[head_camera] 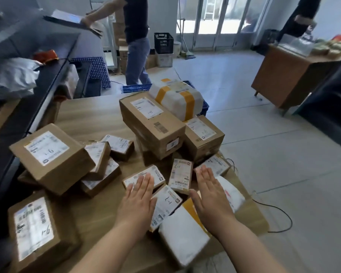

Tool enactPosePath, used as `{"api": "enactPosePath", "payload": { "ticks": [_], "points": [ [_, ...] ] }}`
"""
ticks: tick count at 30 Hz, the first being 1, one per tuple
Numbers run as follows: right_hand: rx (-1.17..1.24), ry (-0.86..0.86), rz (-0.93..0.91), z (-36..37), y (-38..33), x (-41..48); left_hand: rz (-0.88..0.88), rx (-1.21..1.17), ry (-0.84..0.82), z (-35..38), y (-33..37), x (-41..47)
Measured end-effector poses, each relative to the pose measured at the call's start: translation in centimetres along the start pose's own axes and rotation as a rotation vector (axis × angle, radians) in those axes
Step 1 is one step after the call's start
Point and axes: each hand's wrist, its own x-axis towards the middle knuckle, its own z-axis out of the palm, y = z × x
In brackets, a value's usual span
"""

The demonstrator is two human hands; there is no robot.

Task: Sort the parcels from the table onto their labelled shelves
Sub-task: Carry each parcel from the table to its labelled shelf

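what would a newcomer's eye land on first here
First, the left hand and right hand, both flat and open over the small parcels on the near side of the table. Next, the long cardboard box stacked highest in the middle, with a white parcel banded in yellow tape just behind it.

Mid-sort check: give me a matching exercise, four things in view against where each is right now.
1 white parcel with yellow tape
2 long brown box
3 left hand
4 right hand

a on top of the stack
b flat over a small labelled box
c farthest, behind the stack
d flat beside the white bag

Pairs: 1-c, 2-a, 3-b, 4-d
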Motion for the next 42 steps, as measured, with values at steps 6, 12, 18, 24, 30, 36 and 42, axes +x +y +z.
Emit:
{"api": "enactPosePath", "payload": {
  "ticks": [6, 12, 18, 24, 30, 36, 42],
  "points": [
    [-0.004, -0.024, -0.059, -1.6, 4.6, 3.1, -0.085, 0.0, 0.016, -0.1, 3.6, 2.0],
    [-0.043, -0.076, -0.056, -2.4, 11.0, 5.3, -0.186, -0.021, 0.008, 1.3, 7.1, 3.1],
    [-0.102, -0.147, -0.108, -1.8, 14.6, 7.6, -0.298, -0.012, 0.009, 2.9, 9.2, 2.9],
    [-0.094, -0.222, -0.216, -1.8, 13.8, 9.3, -0.432, -0.054, -0.01, 3.5, 10.1, 1.4],
    [-0.022, -0.261, -0.304, -1.4, 11.1, 11.2, -0.602, -0.066, 0.04, 3.0, 7.8, -0.4],
    [-0.009, -0.267, -0.447, -1.4, 6.7, 12.6, -0.72, -0.094, 0.121, 1.5, 5.0, -2.2],
    [0.011, -0.276, -0.62, -0.3, -0.4, 12.6, -0.788, -0.051, 0.164, -0.7, 0.7, -3.6]
  ]
}}
